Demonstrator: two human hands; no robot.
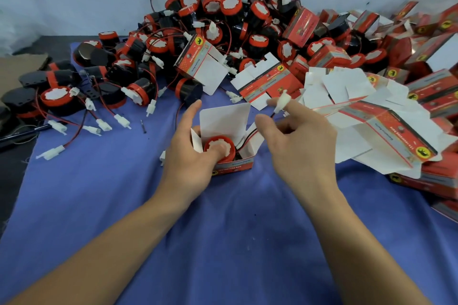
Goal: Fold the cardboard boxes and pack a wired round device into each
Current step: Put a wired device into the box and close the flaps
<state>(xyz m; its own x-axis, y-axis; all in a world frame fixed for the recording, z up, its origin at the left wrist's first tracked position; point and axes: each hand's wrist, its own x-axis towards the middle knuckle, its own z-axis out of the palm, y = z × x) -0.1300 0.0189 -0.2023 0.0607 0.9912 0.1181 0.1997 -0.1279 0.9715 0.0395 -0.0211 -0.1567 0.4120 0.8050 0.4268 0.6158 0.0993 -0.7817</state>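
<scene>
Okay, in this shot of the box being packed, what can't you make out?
Head view only.
1. Open box: left wall hidden by the left hand.
2. Round device: body sunk behind box walls, face partly under the thumb.
3. Box lettering: too blurred.
4. Red boxes at right: cut by the frame edge.

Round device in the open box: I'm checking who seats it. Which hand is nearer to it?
Left. The left hand holds the box with its thumb on the round device; the right hand is off to the right, holding the wire's white connector.
</scene>
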